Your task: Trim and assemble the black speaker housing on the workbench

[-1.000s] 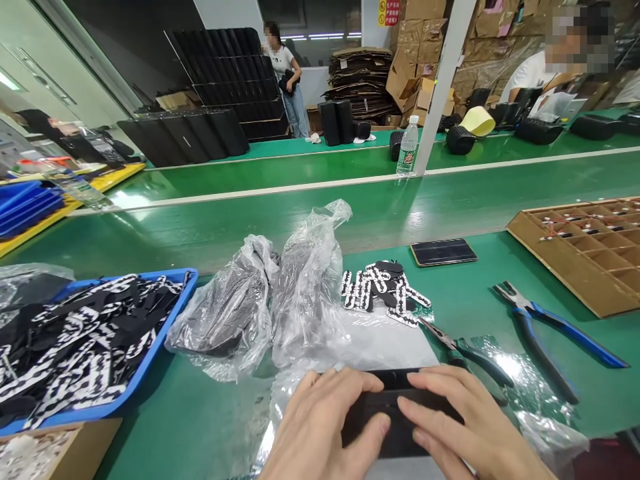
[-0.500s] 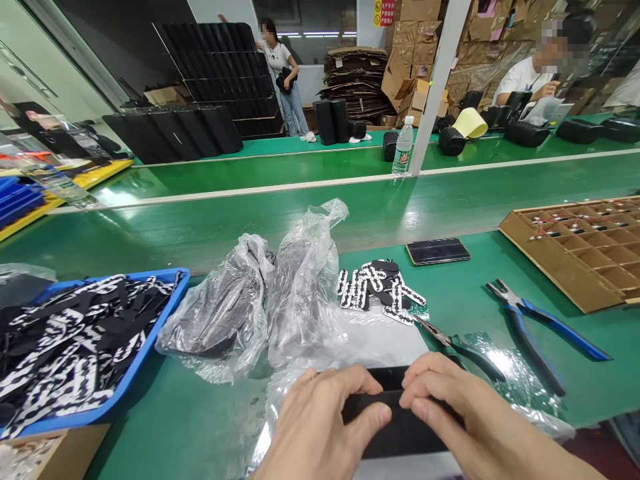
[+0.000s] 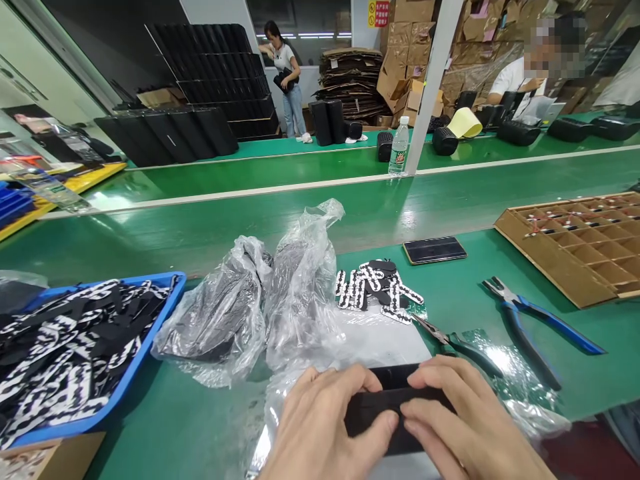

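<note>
At the bottom centre lies a long black casing piece (image 3: pixel 373 408), partly covered by both hands. My left hand (image 3: pixel 333 417) grips its left half, thumb on the near face and fingers over the far side. From the right, my right hand (image 3: pixel 457 407) holds the same piece, its thumb and fingertips close to my left thumb. Just beyond are black pads with white wavy backing (image 3: pixel 375 287), in a loose pile beside a white sheet (image 3: pixel 385 340). Needle-nose pliers (image 3: pixel 457 343) rest to the right of that sheet. What lies under my palms is hidden.
Two clear bags of dark parts (image 3: pixel 300 293) stand left of centre. A blue tray (image 3: pixel 167 313) full of pads sits at left. Blue-handled pliers (image 3: pixel 530 313), a phone (image 3: pixel 435 250) and a divided cardboard box (image 3: pixel 555 267) lie right. Two people are across the green bench (image 3: pixel 240 220).
My right fingers have shifted slightly along the black casing piece and spread a little apart. My left hand stays on it. The person at the back has moved an arm.
</note>
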